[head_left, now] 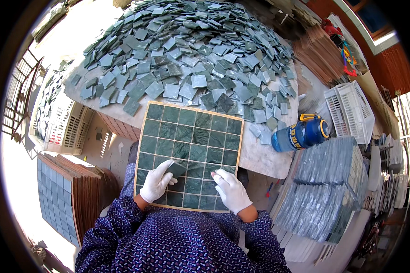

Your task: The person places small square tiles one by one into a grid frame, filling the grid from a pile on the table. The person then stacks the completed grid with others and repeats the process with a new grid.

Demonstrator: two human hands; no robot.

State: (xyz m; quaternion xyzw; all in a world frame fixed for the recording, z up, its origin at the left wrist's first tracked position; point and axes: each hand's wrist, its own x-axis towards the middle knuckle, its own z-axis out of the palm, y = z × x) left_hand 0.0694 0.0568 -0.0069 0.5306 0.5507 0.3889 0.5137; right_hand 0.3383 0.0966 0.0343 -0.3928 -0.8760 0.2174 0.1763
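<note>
A square tray (196, 109) with a thin light wooden rim rests on my lap, leaning at the table's front edge. Rows of dark green stone tiles (183, 133) fill it, with narrow pale gaps between them. My left hand (155, 184), in a white glove, pinches one loose green tile (176, 169) over the tray's lower left half. On the lower right half lies my right hand (233, 192), also gloved, its fingers curled with thumb and forefinger close together against the tiles. Whatever those fingertips may hold is too small to make out.
Ahead, a big heap of loose green tiles (199, 81) covers much of the stone table (271, 159). A blue bottle (289, 138) lies at its right edge. Stacked tile sheets (59, 195) stand left, plastic-wrapped stacks (314, 200) right. White crates (348, 109) flank the table.
</note>
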